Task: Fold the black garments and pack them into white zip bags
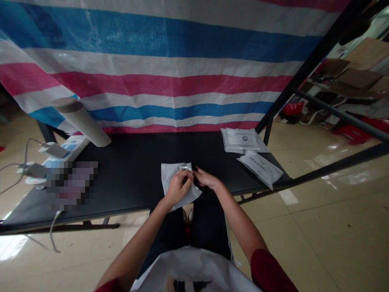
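Observation:
A white pouch [170, 173] lies at the front edge of the black tabletop, its lower part reaching over the edge toward my lap. Across it rests my left hand [179, 187], fingers curled and pinched at the pouch's right side. A small shiny, clear-looking piece [184, 166] shows just above those fingertips; its kind is too small to tell. My right hand [206, 178] meets the pouch from the right, fingers bent and closed on its edge. The fingertips of both hands nearly touch and partly hide what is between them.
Several printed white pouches [243, 138] lie at the table's right end, one pouch [261, 167] nearer me. At left stand a pale bottle [86, 123], a power strip [75, 147] with chargers, and a blurred-out flat item [74, 184] with a cable. A striped sheet [173, 85] hangs behind.

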`<state>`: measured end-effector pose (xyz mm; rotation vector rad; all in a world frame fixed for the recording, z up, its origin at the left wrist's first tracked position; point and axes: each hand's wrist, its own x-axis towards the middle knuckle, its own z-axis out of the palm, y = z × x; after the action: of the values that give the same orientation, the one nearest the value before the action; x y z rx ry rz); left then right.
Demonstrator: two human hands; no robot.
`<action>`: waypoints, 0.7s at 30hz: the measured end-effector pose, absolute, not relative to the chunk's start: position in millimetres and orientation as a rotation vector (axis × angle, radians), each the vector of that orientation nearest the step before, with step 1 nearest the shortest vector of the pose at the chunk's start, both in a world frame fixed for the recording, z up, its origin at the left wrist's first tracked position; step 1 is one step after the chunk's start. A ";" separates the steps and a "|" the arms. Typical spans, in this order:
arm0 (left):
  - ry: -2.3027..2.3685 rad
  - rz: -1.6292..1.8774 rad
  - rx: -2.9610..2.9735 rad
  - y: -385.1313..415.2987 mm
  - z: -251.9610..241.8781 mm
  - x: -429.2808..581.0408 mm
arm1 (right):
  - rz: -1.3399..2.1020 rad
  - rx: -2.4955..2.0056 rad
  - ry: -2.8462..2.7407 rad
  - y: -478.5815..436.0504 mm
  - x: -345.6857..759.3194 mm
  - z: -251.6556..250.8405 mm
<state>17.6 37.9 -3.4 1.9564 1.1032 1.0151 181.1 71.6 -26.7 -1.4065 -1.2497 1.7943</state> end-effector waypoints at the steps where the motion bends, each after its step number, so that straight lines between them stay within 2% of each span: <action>1: 1.112 1.017 1.966 37.2 -3.5 18.4 | 1.787 -1.417 -1.171 70.5 176.8 -28.7; 5: 1.126 0.996 2.054 35.6 -0.2 18.3 | 1.793 -1.318 -1.025 65.7 165.5 -35.9; 11: 1.211 0.978 2.262 35.1 6.8 12.6 | 1.920 -1.212 -1.332 71.1 178.8 -34.5; 16: 1.221 1.026 2.339 28.5 4.7 19.4 | 1.835 -1.211 -1.125 74.7 175.6 -33.4; 21: 1.189 1.027 2.359 30.9 3.7 21.7 | 1.788 -1.266 -1.409 72.7 171.1 -28.5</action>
<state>21.7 30.9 3.7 2.3594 1.1890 1.0267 171.1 72.7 -28.5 -1.2657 -1.4095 1.7884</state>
